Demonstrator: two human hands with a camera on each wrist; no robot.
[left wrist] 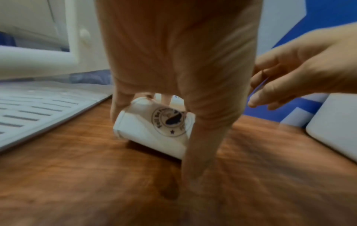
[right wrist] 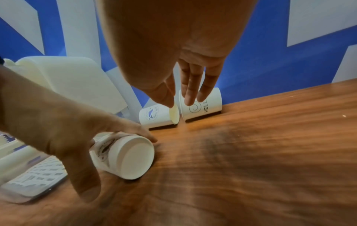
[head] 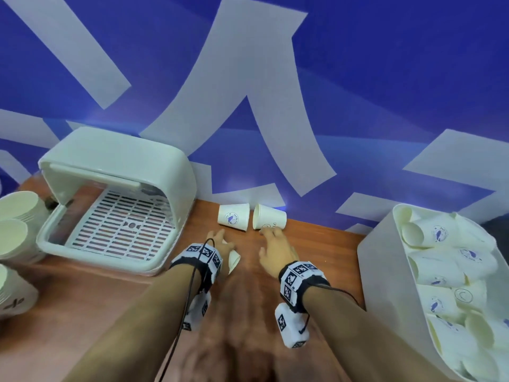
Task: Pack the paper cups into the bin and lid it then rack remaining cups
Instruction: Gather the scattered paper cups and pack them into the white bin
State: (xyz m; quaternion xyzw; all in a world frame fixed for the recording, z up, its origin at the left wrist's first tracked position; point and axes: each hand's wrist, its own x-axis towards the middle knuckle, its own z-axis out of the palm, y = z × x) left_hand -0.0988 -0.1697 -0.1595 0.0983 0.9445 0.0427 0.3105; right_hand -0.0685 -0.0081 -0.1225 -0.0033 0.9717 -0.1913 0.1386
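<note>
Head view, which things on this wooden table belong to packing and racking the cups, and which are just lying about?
In the job:
white paper cup under left hand
left hand
two white paper cups lying by the wall
right hand
white plastic bin of cups
white slatted rack

Lying about:
stacked cups at left edge

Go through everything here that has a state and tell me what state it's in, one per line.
Left hand: fingers curled over the near cup, gripping it.
Near cup: on its side on the table.
Right hand: fingers straight, reaching over the smiley cup, holding nothing.
Smiley cup: lying on its side.
Whale-logo cup: lying on its side.
Bin: unlidded, piled with cups.
Rack: cover raised, tray bare.
</note>
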